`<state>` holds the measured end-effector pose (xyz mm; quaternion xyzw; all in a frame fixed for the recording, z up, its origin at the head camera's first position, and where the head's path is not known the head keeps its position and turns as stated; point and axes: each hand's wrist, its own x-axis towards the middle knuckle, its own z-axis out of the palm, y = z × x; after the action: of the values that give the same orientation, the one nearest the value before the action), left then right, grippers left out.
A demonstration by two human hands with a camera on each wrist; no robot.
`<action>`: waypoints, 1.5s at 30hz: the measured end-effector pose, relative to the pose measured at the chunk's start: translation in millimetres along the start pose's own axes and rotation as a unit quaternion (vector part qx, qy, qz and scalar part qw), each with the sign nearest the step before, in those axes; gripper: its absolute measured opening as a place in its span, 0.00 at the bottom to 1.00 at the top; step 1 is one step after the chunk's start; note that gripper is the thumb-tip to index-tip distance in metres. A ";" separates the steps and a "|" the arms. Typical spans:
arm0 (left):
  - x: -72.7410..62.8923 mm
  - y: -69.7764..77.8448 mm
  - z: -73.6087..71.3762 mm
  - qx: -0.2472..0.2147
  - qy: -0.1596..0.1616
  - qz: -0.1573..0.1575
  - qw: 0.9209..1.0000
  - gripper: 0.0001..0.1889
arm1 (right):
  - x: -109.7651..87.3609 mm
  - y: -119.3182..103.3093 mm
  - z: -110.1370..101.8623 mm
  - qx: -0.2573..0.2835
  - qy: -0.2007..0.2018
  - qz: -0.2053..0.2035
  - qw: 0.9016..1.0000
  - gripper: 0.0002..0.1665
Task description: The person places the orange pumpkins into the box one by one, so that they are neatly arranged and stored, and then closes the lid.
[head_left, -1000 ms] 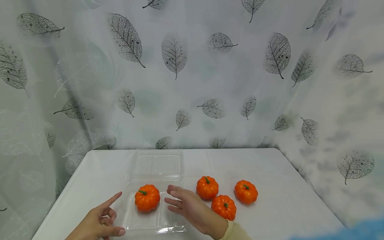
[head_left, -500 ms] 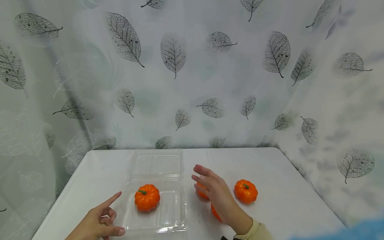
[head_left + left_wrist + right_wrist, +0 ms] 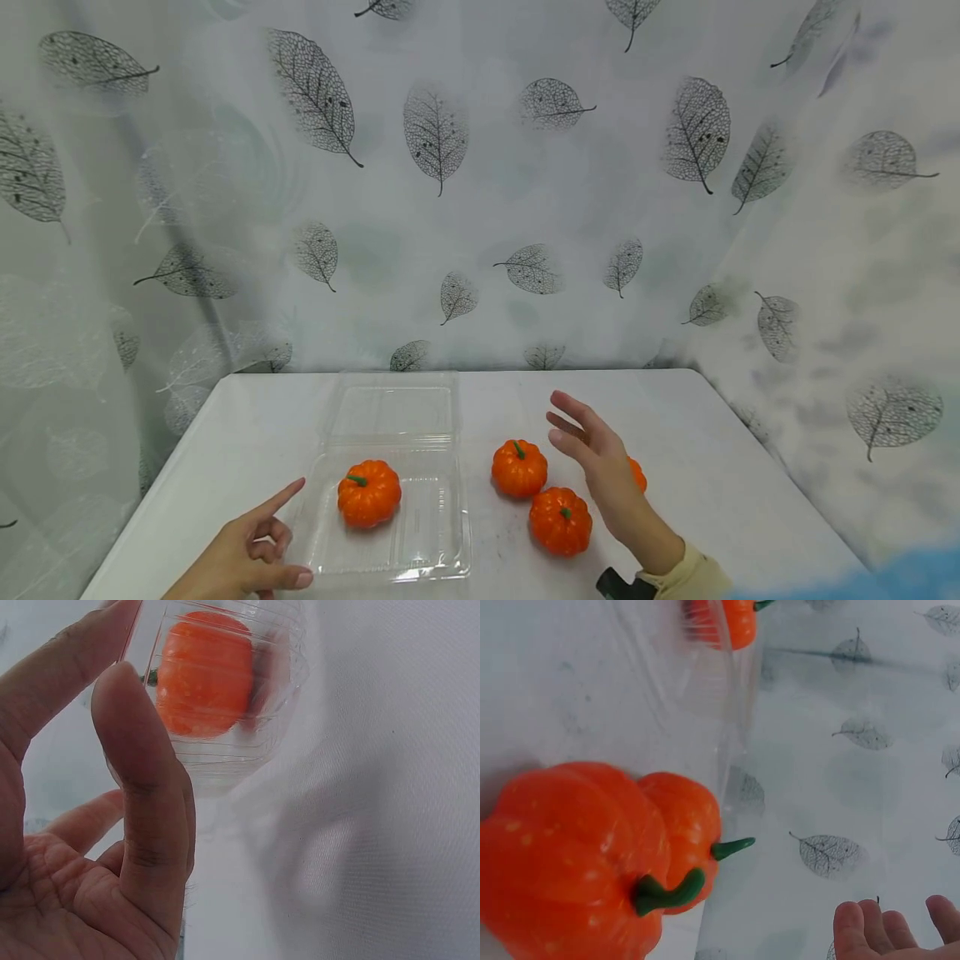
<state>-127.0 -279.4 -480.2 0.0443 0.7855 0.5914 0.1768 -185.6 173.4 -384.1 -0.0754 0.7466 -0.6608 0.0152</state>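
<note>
A small orange pumpkin (image 3: 369, 494) with a green stem sits in the left part of a clear plastic clamshell container (image 3: 431, 533), whose lid (image 3: 397, 410) lies folded back. My left hand (image 3: 243, 550) is at the container's left side, index finger stretched out and thumb near its front left corner; whether it touches the rim is unclear. My right hand (image 3: 611, 475) is raised with fingers spread and nothing in them. It partly hides one pumpkin (image 3: 637, 475). Left of it are two more, a rear pumpkin (image 3: 519, 468) and a front pumpkin (image 3: 561, 522), close together.
All this stands on a white table (image 3: 720, 467) with rounded back corners. A pale curtain (image 3: 480, 208) printed with leaves hangs behind and along both sides. A blurred blue patch (image 3: 885, 575) shows at the lower right.
My right hand has moved right, from the container's right side past two pumpkins to the rightmost one, uncovering the two it passed. My left hand has stayed in place.
</note>
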 end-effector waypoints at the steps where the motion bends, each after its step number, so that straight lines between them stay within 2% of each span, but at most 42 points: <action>1: 0.1 -0.4 -0.1 -0.001 -0.001 0.002 1.000 0.58 | -0.6 1.7 -1.9 -0.010 0.002 -0.005 1.000 0.33; 5: 1.4 -3.0 -0.6 0.001 0.000 -0.007 1.000 0.58 | -2.7 8.7 -8.3 -0.042 0.004 -0.028 0.999 0.37; 8: 2.5 -4.1 -0.4 0.007 0.006 -0.023 1.000 0.59 | -5.2 14.5 -12.5 -0.065 0.005 -0.029 0.997 0.40; 16: 0.3 -1.5 1.0 0.014 0.005 -0.026 1.000 0.58 | -13.6 34.0 -20.7 -0.112 0.007 0.017 0.993 0.45; 23: 2.4 -3.9 -0.8 0.002 0.001 -0.012 1.000 0.58 | -22.3 49.4 -23.2 -0.148 -0.012 0.044 0.988 0.50; 26: 1.7 -1.8 -0.4 0.001 0.002 -0.020 1.000 0.58 | -26.3 54.2 -23.2 -0.161 -0.022 0.051 0.985 0.52; 31: 2.0 -2.5 -0.9 0.001 0.002 -0.020 1.000 0.58 | -32.7 61.7 -22.8 -0.197 -0.033 0.078 0.977 0.57; 39: 2.5 -4.4 -1.4 0.003 0.003 -0.015 1.000 0.58 | -37.5 68.1 -22.8 -0.256 -0.041 0.129 0.957 0.64; 45: 1.8 -5.7 -1.5 -0.001 -0.001 -0.005 1.000 0.57 | -37.9 72.0 -28.3 -0.262 -0.052 0.125 0.956 0.64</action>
<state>-128.3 -281.9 -485.6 0.0407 0.7846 0.5915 0.1811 -158.3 214.6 -454.6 -0.0175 0.8950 -0.4303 0.1164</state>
